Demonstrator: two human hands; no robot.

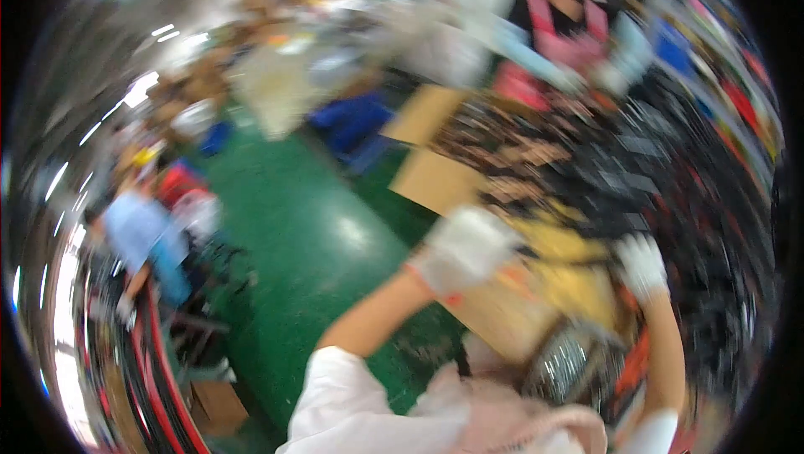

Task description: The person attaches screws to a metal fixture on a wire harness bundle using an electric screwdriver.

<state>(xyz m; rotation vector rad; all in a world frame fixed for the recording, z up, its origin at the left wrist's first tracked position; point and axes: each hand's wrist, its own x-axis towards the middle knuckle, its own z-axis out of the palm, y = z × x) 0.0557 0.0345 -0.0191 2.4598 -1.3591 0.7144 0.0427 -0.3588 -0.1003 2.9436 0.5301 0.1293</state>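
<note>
Both of my hands wear white gloves and are blurred by motion. My left hand is over the near left edge of the worktable, closed on one end of a thin black strap. The strap runs across to my right hand, whose fingers are closed at its other end. Beneath the strap lies a yellow sheet or bag, too smeared to tell which. In front of me, a clear-wrapped bundle sits beside a cardboard flap.
Dark straps and tan pieces heap the table, beside open carton flaps. Across it, a person in a pink apron handles pieces. Another person works at left by red and black strips. Blue crates stand on the green floor.
</note>
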